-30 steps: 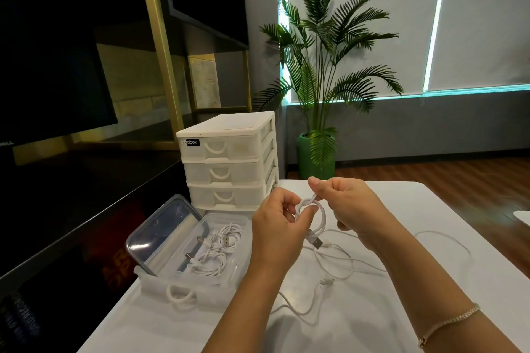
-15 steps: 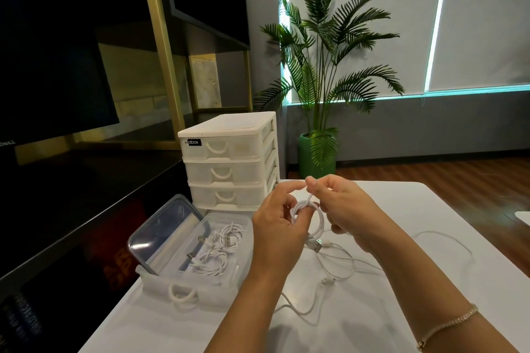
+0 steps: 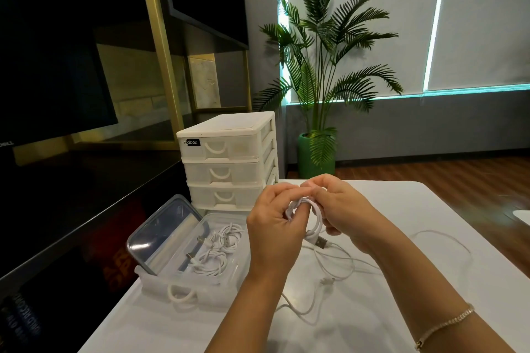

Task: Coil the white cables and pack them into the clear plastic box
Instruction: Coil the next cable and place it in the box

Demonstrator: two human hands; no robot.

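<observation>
Both hands meet above the white counter [image 3: 430,209], working one small coil of white cable [image 3: 308,216]. The left hand [image 3: 275,226] has its fingers curled around the left side of the coil, with the loops wrapped over one fingertip; the right hand [image 3: 341,212] pinches the top and right side of the same coil with bent fingers and thumb. The cable's USB plug [image 3: 322,243] hangs just below the coil, under the right hand's fingers.

Compared with a second ago, the hands have drawn closer together: the thumbs and forefingers now touch above the coil, where a gap showed between them before. The coil looks tighter and sits lower in the grip, and the plug has risen nearer to the hands.

Below and to the right of the hands, the loose remainder of cable [image 3: 344,264] lies tangled on the counter, and one long strand [image 3: 447,238] curves away well to the right of the right hand. These lie much as they did earlier.

To the left of the left hand, just beside its wrist, sits the clear plastic box [image 3: 160,281], its lid [image 3: 160,232] propped open at the far left. Two coiled cables [image 3: 218,252] already lie inside it, unchanged. Beyond the left hand stands a white drawer unit [image 3: 229,157], and farther back a potted palm [image 3: 321,71]. A bracelet [image 3: 444,324] circles the right wrist.
</observation>
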